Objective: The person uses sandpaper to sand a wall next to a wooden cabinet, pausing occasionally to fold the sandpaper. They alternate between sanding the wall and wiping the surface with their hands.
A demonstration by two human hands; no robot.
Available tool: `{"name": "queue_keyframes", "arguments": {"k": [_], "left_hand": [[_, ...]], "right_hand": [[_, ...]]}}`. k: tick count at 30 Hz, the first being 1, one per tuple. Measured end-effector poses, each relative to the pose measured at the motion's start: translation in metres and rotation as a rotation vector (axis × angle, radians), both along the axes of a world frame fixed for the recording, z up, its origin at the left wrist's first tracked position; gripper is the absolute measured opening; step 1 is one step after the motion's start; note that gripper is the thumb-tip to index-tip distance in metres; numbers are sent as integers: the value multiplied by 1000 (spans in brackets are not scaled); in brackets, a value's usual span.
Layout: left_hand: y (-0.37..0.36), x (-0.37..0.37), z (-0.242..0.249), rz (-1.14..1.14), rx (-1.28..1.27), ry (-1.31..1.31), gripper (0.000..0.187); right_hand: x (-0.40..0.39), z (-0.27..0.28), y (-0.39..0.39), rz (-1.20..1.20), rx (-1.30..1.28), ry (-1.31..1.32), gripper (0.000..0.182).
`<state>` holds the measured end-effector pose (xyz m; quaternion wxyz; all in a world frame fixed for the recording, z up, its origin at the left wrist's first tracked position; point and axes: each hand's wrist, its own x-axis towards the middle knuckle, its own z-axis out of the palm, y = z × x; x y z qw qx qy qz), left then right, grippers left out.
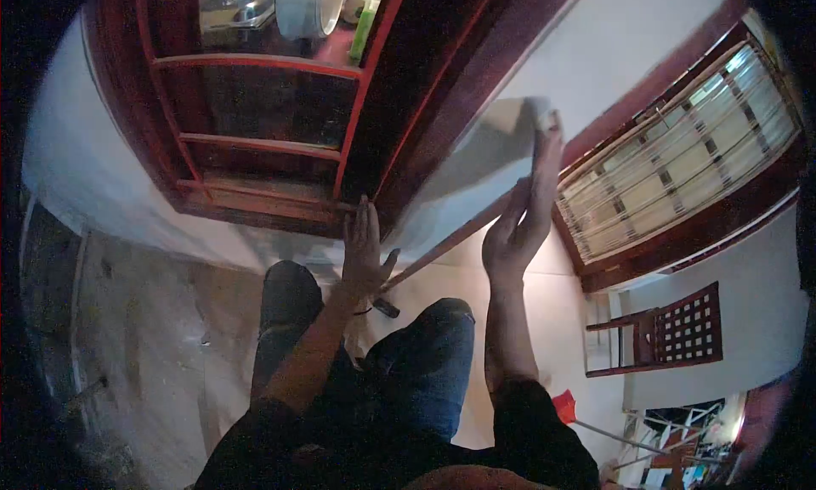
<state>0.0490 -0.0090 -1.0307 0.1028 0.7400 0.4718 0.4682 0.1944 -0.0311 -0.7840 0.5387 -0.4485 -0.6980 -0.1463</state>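
Both hands are raised before a red-framed window and the wall beside it. Left hand (pixel 364 248) is flat, fingers straight and close together, thumb spread away, over the lower corner of the red window frame (pixel 255 141), hiding part of that corner; whether it presses on the wood, I cannot tell. Right hand (pixel 514 226) reaches higher, fingers stretched out toward the white wall (pixel 642 31), with a blurred grey piece (pixel 537 109) at the fingertips; its grip, and whether the piece touches the wall, cannot be told. A shadow (pixel 493 141) falls on the wall just left of those fingertips.

Between the hands, a thin brown strip (pixel 446 245) runs slantwise along the wall's foot. Close by the left wrist is a small dark object (pixel 387 307). Above the left hand, through the panes, show a white pot (pixel 308 7) and a bright green item (pixel 363 33). Right of the right hand hangs a slatted blind (pixel 680 158); below that, well apart, is a dark lattice-backed chair (pixel 680 328). Jean-clad knees (pixel 425 354) stand below the hands, blocking part of the floor (pixel 161 337). Near the right sleeve is a red-ended rod (pixel 564 405).
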Motion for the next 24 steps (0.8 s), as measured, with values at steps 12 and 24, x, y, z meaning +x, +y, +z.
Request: {"name": "queue_keyframes", "arguments": {"k": [12, 24], "left_hand": [[11, 2, -44, -15, 73, 136, 80], [15, 0, -37, 0, 49, 90, 75]], "right_hand": [[17, -84, 54, -407, 40, -478, 92], [14, -175, 29, -296, -331, -586, 81]]}}
